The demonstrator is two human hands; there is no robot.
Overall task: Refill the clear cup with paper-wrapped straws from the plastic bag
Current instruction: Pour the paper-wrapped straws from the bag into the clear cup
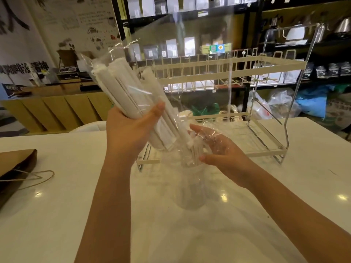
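Note:
My left hand [131,128] grips a clear plastic bag [123,82] full of white paper-wrapped straws [121,88], tilted with its lower end pointing down and right over the clear cup [190,190]. The cup stands upright on the white table, between my forearms. Several straws [194,150] stick out of the bag's lower end into the cup's mouth. My right hand [224,154] is at the cup's rim, thumb and fingers around those straw ends and loose clear film. The cup's inside is hard to read through the glare.
A white two-tier wire rack [266,130] stands just behind the cup. A brown paper bag with twine handles [17,171] lies at the left edge of the table [66,215]. Shelves with packages and kettles fill the background.

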